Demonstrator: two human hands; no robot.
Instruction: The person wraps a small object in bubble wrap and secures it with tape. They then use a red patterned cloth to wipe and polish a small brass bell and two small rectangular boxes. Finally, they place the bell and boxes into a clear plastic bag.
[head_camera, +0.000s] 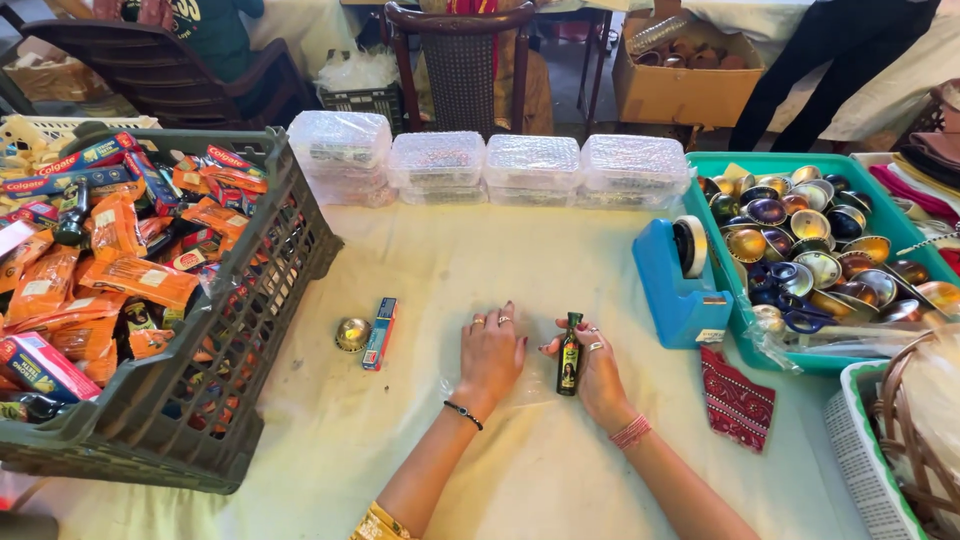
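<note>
Pale cloth covers the table (500, 260), where the left hand (490, 352) lies flat, fingers spread and empty. Just beside it, the right hand (597, 370) clamps a small dark bottle (570, 353). Farther off stand a blue tape dispenser (680, 285) and clear plastic boxes (535, 165).

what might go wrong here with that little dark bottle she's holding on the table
The small dark green bottle lies loosely under the right hand, so it might roll off the cream tablecloth. The left hand rests flat on a clear plastic sheet, which may slip. The blue tape dispenser crowds the right side.
</note>
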